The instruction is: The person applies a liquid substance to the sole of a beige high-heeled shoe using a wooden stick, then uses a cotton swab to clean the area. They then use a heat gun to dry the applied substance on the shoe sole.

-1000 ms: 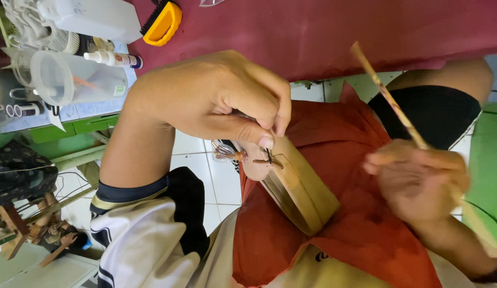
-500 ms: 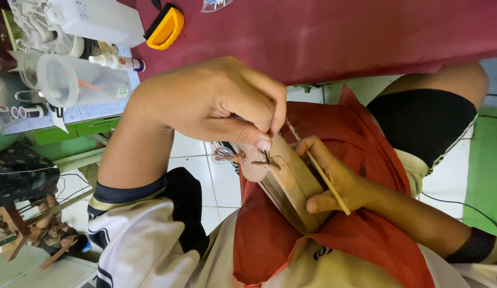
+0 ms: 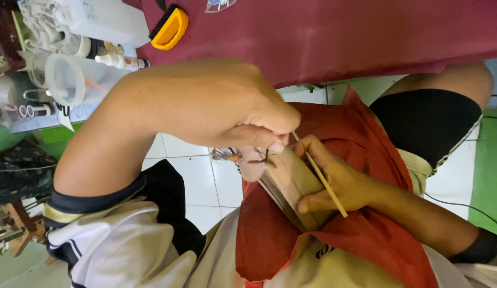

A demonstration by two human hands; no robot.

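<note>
A flat tan wooden piece [image 3: 287,178] lies on the red cloth [image 3: 366,144] over my lap. My left hand [image 3: 222,106] hovers over its upper end, fingertips pinched together at a small dark wiry piece [image 3: 262,158] beside a pale rounded part. My right hand [image 3: 339,181] rests against the wooden piece's right side, steadying it with the thumb. It also holds a thin bamboo stick [image 3: 324,180] that slants up to my left fingertips. Exactly what the left fingers pinch is hidden beneath them.
A maroon-covered table [image 3: 339,32] runs along the top, with a yellow brush [image 3: 171,29] on it. At the upper left stand a white jug [image 3: 107,18], a clear cup [image 3: 64,80] and small bottles. White floor tiles [image 3: 195,181] show below my left arm.
My right hand came in from the right, where it held the stick raised, and now rests on the wooden piece. My left hand stays pinched at the upper end and fills more of the view.
</note>
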